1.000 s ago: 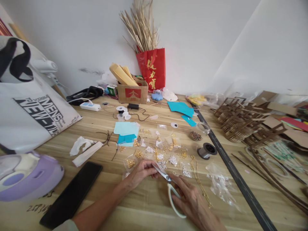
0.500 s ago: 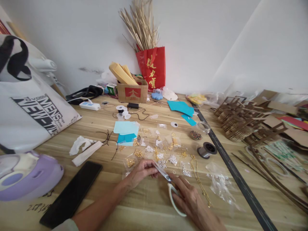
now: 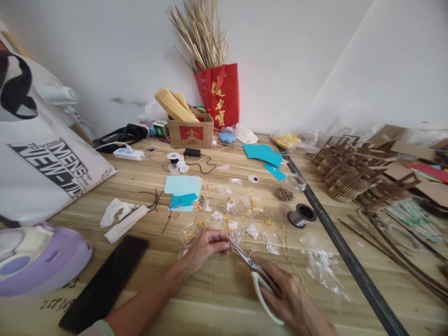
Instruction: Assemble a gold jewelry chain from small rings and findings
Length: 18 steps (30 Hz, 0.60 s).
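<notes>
White-handled scissors (image 3: 268,298) are in my right hand (image 3: 282,289), its fingers around the handles and the blades pointing up and left. The blade tips reach the fingertips of my left hand (image 3: 210,245). My left hand is closed, thumb and fingers pinched together; what it holds is too small to name. Just beyond my hands lie small bags of gold beads (image 3: 201,222) and silver beads (image 3: 251,230). A gold chain (image 3: 289,254) lies to the right of the scissors.
A black phone (image 3: 105,282) and a purple device (image 3: 49,261) are at the left. A wire spool (image 3: 301,216), a clear plastic bag (image 3: 324,263) and brown woven baskets (image 3: 353,168) are at the right. Blue sheets (image 3: 184,200) lie beyond the beads.
The scissors and my right hand have moved slightly right and down. The blade tips have drawn back to the edge of my left fingertips. The view has shifted slightly.
</notes>
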Motion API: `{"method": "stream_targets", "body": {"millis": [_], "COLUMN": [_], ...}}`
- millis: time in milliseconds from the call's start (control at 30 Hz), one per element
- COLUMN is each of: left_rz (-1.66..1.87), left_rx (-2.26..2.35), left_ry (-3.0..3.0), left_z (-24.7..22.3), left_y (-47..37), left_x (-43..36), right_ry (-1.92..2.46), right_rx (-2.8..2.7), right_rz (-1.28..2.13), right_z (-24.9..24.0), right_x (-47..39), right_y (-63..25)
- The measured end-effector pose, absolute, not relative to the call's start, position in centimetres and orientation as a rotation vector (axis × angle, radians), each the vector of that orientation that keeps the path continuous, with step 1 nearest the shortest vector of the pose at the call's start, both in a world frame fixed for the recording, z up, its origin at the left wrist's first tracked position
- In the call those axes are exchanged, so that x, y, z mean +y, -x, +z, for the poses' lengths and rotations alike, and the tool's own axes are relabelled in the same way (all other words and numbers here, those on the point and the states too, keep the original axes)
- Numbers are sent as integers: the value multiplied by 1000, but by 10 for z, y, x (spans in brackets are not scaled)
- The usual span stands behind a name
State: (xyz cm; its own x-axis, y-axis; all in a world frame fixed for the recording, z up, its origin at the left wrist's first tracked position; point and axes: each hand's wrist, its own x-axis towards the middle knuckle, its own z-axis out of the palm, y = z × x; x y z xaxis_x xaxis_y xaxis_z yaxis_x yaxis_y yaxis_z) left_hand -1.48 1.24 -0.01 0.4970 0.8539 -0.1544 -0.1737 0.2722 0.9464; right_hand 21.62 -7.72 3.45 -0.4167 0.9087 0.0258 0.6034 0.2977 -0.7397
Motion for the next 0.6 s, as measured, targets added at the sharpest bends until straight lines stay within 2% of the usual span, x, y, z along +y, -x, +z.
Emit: {"method": "stream_targets", "body": {"millis": [133,233,467,600], "left_rz": [842,855,850,819], "left_rx": [769,783,979,986], "left_ry": [-1017,-1027,-1188,-1237], "left_z": [-7,-4,13,12], "left_y": [17,17,14,13], "left_x": [15,15,13,12], "right_ry": [1349,1438,1322,1304], "right_rx": [-2308,-2461,-2599,-2643], "right_rz": [1118,1129,581,560], "right_z": [54,61,46,53], "right_x": [-81,-88,-104,-92], "right_y": [-225,-225,-213,-216]}}
